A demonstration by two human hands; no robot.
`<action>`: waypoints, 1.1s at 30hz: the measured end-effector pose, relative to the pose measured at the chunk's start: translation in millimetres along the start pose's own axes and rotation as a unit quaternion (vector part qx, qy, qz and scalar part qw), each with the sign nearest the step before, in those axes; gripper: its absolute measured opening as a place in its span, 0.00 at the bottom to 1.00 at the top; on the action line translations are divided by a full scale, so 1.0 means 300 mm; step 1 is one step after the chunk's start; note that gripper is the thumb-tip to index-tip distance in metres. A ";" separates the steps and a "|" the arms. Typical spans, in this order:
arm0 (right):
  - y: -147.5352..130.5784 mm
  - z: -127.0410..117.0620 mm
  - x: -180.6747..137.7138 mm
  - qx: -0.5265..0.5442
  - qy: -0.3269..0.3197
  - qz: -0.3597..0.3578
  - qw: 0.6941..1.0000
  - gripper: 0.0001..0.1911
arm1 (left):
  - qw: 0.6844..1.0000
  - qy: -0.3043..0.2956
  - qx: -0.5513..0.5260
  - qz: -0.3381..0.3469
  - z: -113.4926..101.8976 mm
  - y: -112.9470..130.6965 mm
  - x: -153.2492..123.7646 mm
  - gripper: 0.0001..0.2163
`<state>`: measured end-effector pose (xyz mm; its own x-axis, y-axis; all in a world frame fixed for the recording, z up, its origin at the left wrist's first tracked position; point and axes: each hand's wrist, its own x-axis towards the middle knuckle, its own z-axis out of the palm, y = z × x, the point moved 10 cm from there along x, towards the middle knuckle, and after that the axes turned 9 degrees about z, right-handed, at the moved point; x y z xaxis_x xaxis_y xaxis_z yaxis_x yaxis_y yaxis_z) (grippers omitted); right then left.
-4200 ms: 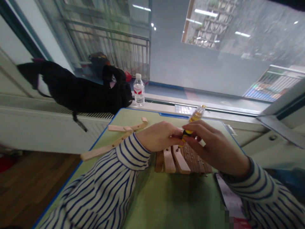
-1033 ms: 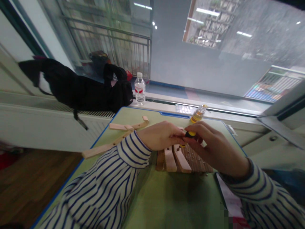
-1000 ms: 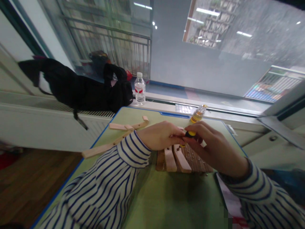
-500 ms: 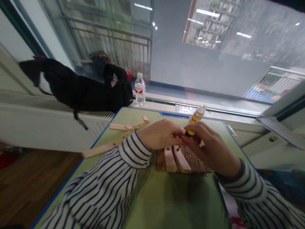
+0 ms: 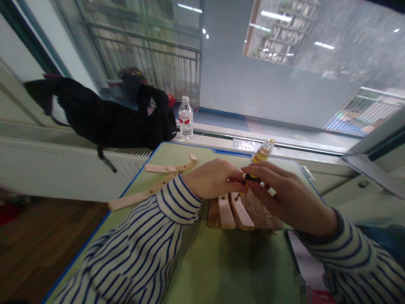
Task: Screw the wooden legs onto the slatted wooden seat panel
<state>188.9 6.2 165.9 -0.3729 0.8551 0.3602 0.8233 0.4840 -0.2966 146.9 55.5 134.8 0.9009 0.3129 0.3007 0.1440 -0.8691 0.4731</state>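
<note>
My right hand [image 5: 280, 192] is closed with its fingertips around the short black-and-yellow handle of a screwdriver [image 5: 253, 178]. Right beside it, my left hand [image 5: 218, 179] pinches thumb and finger together at the screwdriver's lower end; whatever it holds there is hidden. Below both hands lies a brown wooden block [image 5: 261, 211] studded with rows of small metal screws. Two pale wooden pieces, a left one [image 5: 225, 213] and a right one [image 5: 243, 213], rest on the block, with dark screw heads near their upper ends.
Hooked wooden strips [image 5: 133, 199] lie on the green table [image 5: 221, 261] to my left. A clear-and-yellow bottle [image 5: 264, 150] stands at the back edge. A water bottle [image 5: 186, 120] and a black bag [image 5: 120, 120] are by the window. A flat dark-edged object [image 5: 305, 253] lies under my right forearm.
My right hand has turned and shifted slightly to the right, and the screwdriver handle has rotated and tilted in its fingers. My left hand has stayed in place.
</note>
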 end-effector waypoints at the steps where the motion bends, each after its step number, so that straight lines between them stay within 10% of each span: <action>1: 0.002 -0.001 -0.001 -0.001 0.002 0.001 1.000 0.11 | 1.000 -0.001 0.005 0.002 0.000 0.002 0.002 0.11; 33: -0.002 -0.013 -0.002 -0.048 0.033 0.029 0.998 0.22 | 0.998 -0.003 0.053 -0.021 -0.031 0.025 -0.013 0.10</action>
<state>190.4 4.7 169.4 -0.2982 0.8653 0.4029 0.8810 0.4119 -0.2327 140.7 51.3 144.9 0.8956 0.3478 0.2775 0.2240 -0.8913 0.3943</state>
